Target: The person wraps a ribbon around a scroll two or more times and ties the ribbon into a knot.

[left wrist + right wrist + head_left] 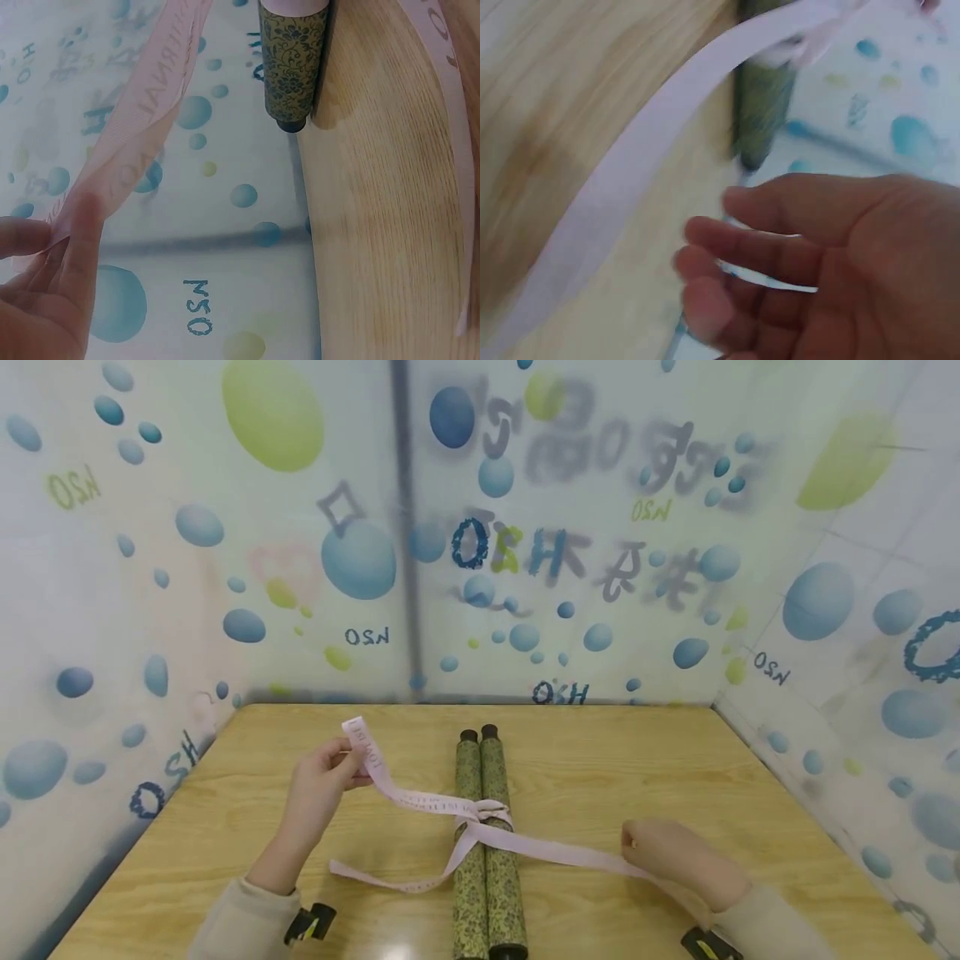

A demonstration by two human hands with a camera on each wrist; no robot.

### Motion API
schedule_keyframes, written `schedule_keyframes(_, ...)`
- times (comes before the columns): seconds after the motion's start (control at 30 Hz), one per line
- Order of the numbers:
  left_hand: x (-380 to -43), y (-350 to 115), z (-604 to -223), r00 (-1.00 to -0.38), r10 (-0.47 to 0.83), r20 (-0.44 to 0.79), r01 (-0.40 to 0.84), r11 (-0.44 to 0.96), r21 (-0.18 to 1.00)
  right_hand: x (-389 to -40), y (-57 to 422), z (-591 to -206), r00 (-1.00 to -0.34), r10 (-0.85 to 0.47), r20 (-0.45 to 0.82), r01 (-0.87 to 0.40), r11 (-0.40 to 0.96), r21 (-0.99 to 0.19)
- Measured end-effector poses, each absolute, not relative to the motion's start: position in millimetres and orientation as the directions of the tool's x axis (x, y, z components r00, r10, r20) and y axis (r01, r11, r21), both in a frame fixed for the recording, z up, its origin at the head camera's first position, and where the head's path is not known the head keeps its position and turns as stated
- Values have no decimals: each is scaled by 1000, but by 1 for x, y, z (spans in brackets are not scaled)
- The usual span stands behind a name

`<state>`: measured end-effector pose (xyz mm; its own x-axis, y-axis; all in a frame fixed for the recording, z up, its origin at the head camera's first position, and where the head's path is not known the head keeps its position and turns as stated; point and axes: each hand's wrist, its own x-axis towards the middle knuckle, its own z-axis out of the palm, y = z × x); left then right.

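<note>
Two green floral-patterned scrolls (506, 897) with black end knobs lie side by side on the table. A pale pink printed ribbon (427, 803) is wrapped and crossed around their middle. My left hand (318, 789) pinches one length of it between thumb and fingers, raised left of the scrolls; lettering shows on that length in the left wrist view. Another end trails loose on the table at the left. A third stretch runs right, under my right hand (675, 852). In the right wrist view, the right fingers (709, 304) are loosely bent, apart from the ribbon (652, 127), holding nothing.
The light wood table (600, 752) is bounded by pale sheet walls (480, 635) printed with blue and green bubbles at the back and both sides. Dark straps (311, 924) sit at both sleeve cuffs.
</note>
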<state>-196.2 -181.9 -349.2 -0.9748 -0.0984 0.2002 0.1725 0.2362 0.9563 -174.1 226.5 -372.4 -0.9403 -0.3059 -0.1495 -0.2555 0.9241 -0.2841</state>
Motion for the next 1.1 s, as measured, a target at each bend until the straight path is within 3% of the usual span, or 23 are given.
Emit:
schedule_keyframes(0.13, -196, -182, -349, -976, -95, 194, 167, 240, 956, -177, 177, -363, -885, -466, -17, -446, 856, -261)
schedule_keyframes(0.3, -194, -182, -350, -977, -102, 188, 160, 238, 958, -183, 133, -369, -735, -653, 181, -677, 723, -140)
schedule_keyframes(0.53, -189, -187, -356, -977, -143, 158, 101, 343, 934, -184, 110, -384, -760, -630, 159, -650, 745, -153)
schedule_keyframes(0.77, -193, -200, -367, -983, -165, 87, -6, 493, 870, -183, 107, -387, -723, -652, 228, -688, 710, -150)
schedule_keyframes(1.1, -200, -210, -375, -990, -136, -37, -120, 677, 726, -188, 105, -387, -787, -578, 215, -615, 760, -209)
